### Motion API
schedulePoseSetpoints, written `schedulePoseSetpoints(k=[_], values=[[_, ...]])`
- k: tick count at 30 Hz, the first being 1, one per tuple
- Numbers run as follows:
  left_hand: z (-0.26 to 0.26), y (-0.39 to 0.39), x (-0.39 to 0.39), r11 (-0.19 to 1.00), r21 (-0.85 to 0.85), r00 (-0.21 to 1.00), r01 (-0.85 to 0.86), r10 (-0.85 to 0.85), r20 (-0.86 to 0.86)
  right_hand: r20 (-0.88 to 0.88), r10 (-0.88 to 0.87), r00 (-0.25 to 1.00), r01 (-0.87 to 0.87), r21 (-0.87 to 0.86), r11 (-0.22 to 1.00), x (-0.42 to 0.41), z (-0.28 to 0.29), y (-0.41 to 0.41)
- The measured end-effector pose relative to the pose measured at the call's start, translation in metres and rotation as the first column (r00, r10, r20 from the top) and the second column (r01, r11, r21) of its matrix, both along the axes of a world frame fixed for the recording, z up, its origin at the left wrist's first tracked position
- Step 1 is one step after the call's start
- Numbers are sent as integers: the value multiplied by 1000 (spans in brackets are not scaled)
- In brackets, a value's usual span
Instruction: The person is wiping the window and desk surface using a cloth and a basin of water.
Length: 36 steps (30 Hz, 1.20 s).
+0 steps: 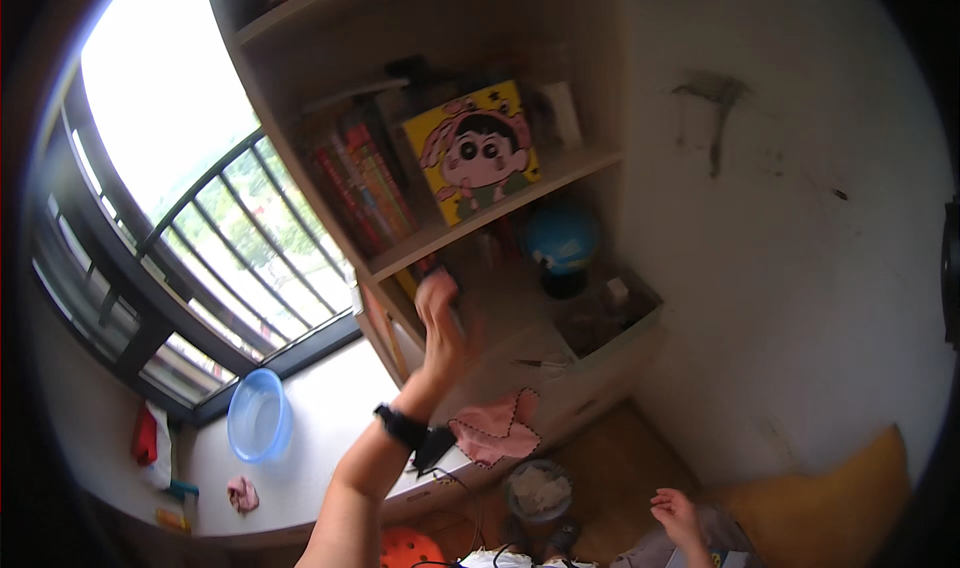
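Note:
My left hand, blurred, is raised in front of the lower shelf of a wooden bookcase, with a black watch on its wrist. A dark shape shows at its fingers, and I cannot tell if it is held. Below the hand, a pink cloth with dark stitched edging lies crumpled on the light desk surface. My right hand is low at the right, its fingers loosely bent and nothing visible in them. Beside it are grey fabric and part of a printed item.
A cartoon picture leans by books. Below stand a blue globe and an open-topped box. A blue plastic basin rests by the window. On the floor are a lined bin and an orange stool.

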State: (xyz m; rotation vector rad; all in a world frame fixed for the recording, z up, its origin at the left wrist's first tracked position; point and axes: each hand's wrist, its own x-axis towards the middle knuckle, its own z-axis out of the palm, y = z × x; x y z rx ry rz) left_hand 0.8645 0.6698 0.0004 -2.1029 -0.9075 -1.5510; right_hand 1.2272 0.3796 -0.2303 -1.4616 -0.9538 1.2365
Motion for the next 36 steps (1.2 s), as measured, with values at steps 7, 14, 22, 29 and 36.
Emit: schedulePoseSetpoints(k=[7,14,22,29,36], values=[[-97,-215,-143,815,-357,888,-456,446,-114,261,448,855,-463,-2,886,-79,0,84],[-95,-432,-253,174,-488,241,-856,967,-78,198,736,648,-754,33,656,-202,4,128],[-135,-611,-292,-126,-555,-72,-822,990,-118,251,875,415,-906,28,422,-370,-2,83],[-195,-733,-374,-126,-687,-207,-716,978,37,361,895,262,-960,-2,282,-505,26,-17],[-211,-732,-460,111,-732,-213,-672,918,335,378,849,370,-905,-62,422,-565,32,-12]])
